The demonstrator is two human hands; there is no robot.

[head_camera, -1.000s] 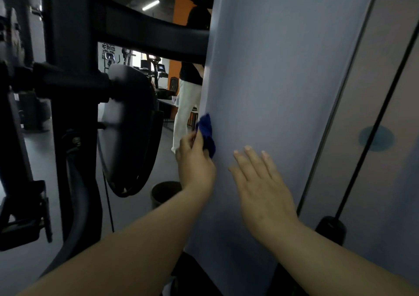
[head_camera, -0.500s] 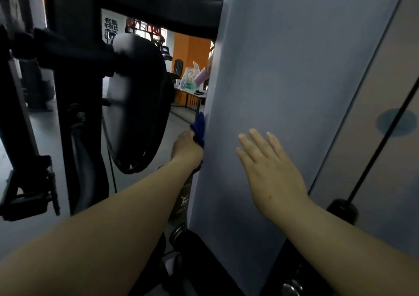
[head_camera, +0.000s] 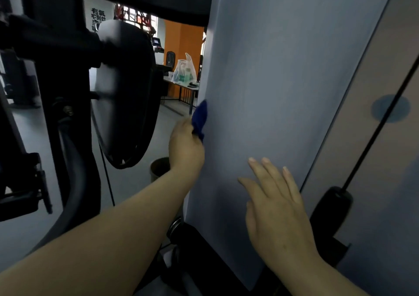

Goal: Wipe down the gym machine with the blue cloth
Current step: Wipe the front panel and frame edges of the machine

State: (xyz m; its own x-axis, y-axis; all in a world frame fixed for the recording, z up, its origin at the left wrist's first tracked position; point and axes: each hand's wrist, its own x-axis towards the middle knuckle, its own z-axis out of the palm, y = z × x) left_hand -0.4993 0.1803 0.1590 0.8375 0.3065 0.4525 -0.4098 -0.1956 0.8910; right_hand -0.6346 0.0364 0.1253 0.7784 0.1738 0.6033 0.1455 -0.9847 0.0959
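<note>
up close, the left hand (head_camera: 186, 146) grips the blue cloth (head_camera: 200, 119) against the left edge of the gym machine's grey panel (head_camera: 283, 73). the right hand (head_camera: 277, 207) lies flat on that panel, fingers straight. a black pad (head_camera: 122, 91) hangs to the left, near the cloth.

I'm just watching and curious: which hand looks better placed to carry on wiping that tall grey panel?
The left hand. It grips the blue cloth right at the left edge of the grey panel. The right hand lies flat and open on the panel face, holding nothing, so it seems only to brace.
</note>
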